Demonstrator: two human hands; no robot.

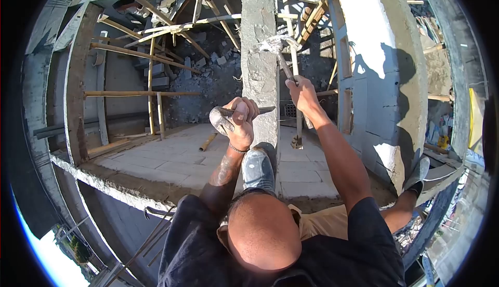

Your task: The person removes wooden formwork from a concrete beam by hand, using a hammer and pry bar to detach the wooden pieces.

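Note:
My left hand (pixel 241 114) is closed around a dark, pointed chisel-like tool (pixel 266 110). Its narrow tip points right, over the concrete beam (pixel 260 76). A rounded, cement-grey piece (pixel 220 121) sticks out at the other side of the fist; what it is I cannot make out. My right hand (pixel 302 94) grips the handle of a hammer (pixel 285 64), right of the beam and farther forward. The hammer's pale head is smeared by motion above the beam's rough top. Whether it touches the concrete cannot be told.
My leg in worn jeans (pixel 258 168) lies along the beam's near end. Bamboo poles (pixel 140 94) cross the space at left, above rubble (pixel 205 74). A block wall (pixel 369 95) rises at right. Pale flooring (pixel 156 157) spreads below, and a concrete ledge (pixel 119 188) runs across the near side.

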